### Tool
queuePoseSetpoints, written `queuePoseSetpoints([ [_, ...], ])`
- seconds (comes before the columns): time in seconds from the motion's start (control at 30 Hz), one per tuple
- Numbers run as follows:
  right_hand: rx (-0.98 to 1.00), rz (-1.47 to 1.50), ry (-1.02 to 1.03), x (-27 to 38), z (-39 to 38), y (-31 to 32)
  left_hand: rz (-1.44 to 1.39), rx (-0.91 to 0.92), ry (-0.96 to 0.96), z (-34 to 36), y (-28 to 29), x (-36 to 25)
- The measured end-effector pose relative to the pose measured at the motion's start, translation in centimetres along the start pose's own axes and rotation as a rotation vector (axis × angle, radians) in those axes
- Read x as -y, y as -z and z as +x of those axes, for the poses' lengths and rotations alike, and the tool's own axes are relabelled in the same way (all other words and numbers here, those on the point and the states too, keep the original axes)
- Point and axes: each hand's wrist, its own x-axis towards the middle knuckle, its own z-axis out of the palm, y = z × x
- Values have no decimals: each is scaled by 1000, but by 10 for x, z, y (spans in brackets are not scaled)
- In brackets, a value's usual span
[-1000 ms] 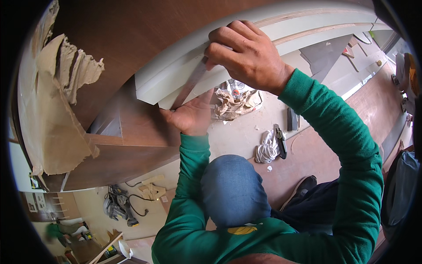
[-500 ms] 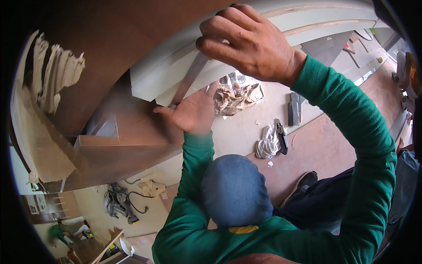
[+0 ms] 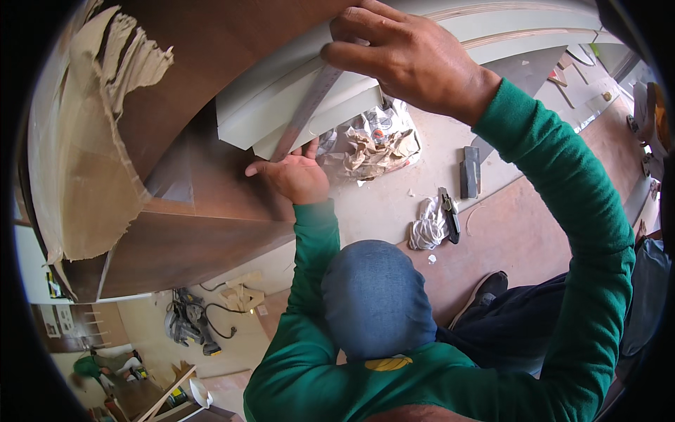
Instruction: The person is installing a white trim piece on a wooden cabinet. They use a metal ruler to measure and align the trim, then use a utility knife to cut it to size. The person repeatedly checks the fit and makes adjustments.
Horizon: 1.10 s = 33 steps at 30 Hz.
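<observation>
My right hand (image 3: 415,56) is raised at the top, its fingers closed round the upper end of a steel ruler (image 3: 306,109), a flat strip with faint markings. The ruler slants down to the left across a white panel (image 3: 242,123) with an angled corner. At its lower end is my left hand (image 3: 302,176), palm up. The left thumb sticks out to the left, with the fingers apart by the ruler's end and the panel's edge. Some left fingertips are partly hidden there. Both arms wear green sleeves.
Brown panelling (image 3: 204,232) with torn brown paper (image 3: 105,162) stands at left. On the floor lie crumpled paper (image 3: 376,151), a dark block (image 3: 470,172), and a utility knife (image 3: 450,214) on a white cloth (image 3: 427,228). A corded power tool (image 3: 186,320) lies lower left; another person (image 3: 91,369) is beyond.
My left hand has shifted slightly down and left, its fingers lower beside the ruler's end. My right hand has moved slightly right. The view has shifted, showing more torn paper.
</observation>
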Motion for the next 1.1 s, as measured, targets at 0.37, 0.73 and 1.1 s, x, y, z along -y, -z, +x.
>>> queuePoseSetpoints([
  [0.37, 82, 134, 31, -4, 5, 12, -174, 178, 280, -10, -22, -8],
  [0.73, 10, 75, -79, 13, 2, -5, 136, -158, -143, 15, -14, 32],
  [1.1, -54, -67, -88, 7, 1, 6, 152, 99, -295, 32, -3, 50],
])
